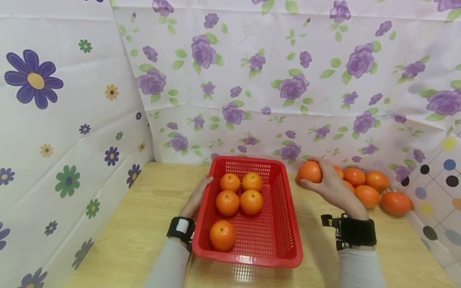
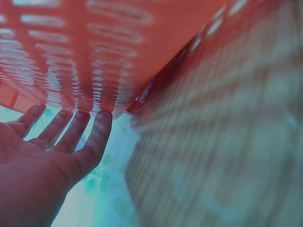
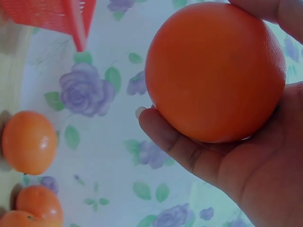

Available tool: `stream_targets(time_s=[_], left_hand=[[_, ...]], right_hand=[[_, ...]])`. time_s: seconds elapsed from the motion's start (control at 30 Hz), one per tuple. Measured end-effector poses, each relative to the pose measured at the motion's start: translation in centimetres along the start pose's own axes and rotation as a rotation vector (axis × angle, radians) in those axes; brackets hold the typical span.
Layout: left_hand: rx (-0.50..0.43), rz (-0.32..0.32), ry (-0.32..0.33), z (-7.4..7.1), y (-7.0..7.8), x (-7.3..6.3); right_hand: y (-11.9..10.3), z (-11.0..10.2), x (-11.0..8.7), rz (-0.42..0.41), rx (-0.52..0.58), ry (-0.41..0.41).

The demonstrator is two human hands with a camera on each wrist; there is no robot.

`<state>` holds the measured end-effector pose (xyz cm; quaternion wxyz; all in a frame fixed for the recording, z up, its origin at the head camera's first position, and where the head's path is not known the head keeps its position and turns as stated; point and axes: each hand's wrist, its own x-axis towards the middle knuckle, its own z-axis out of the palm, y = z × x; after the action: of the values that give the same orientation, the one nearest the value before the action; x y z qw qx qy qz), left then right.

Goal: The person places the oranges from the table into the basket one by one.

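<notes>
In the head view a red plastic basket (image 1: 268, 230) with perforated walls stands on the table. Several oranges (image 1: 223, 236) lie inside, mostly along its left half and toward the back. My left hand (image 1: 196, 196) is at the basket's left wall; in the left wrist view its fingers are fairly straight, with the tips touching the perforated side. To the right of the basket, my right hand (image 1: 333, 186) grips an orange (image 1: 309, 172). The right wrist view shows this orange (image 3: 215, 71) large, held between thumb and fingers.
More loose oranges (image 1: 367, 196) are grouped on the wooden table (image 1: 144, 224) at the right, behind and beside my right hand. A flowered sheet (image 1: 252, 84) rises along the table's back edge, with other patterned sheets at both sides.
</notes>
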<state>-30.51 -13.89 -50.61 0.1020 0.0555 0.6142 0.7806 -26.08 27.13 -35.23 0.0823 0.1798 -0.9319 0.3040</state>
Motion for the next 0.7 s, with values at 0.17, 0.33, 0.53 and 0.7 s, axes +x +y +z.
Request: stream_targets(time_s=[0.17, 0.33, 0.53, 0.7], left_hand=[[0.005, 0.004, 0.007, 0.0, -0.1, 0.1], [0.008, 0.002, 0.008, 0.3, -0.1, 0.3], [0.035, -0.003, 0.017, 0.2, -0.1, 0.3], [0.045, -0.007, 0.013, -0.1, 0.0, 0.3]], right_hand=[[-1.1, -0.2, 0.2, -0.023, 0.013, -0.026], [-2.5, -0.4, 0.4, -0.030, 0.008, -0.116], [-4.0, 0.4, 1.1, -0.137, -0.003, -0.183], [-5.3, 0.9, 1.5, -0.174, -0.019, -0.235]])
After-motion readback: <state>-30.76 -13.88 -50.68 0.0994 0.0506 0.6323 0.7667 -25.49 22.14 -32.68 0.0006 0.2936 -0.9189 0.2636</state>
